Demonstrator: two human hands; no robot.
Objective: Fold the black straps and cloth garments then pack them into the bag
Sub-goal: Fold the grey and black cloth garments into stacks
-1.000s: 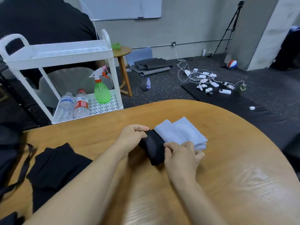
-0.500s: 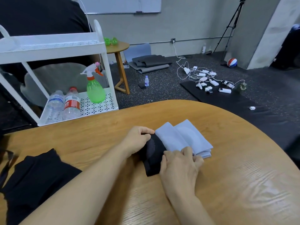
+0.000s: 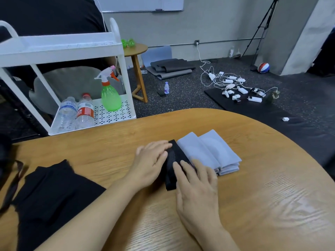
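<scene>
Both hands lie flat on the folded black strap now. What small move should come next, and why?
Probably lift the folded black strap toward the bag: the left hand and right hand press it flat beside the grey folded cloth, so this fold looks finished.

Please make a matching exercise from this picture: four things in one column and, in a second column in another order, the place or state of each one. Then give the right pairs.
Things
1. folded black strap
2. folded light grey cloth
3. green spray bottle
4. black garment

Places or states
A. stands on the lower shelf of the white cart
B. lies on the table beside the left forearm
C. pressed flat under the left hand and right hand
D. stacked just right of the strap

Pairs: 1-C, 2-D, 3-A, 4-B
</scene>
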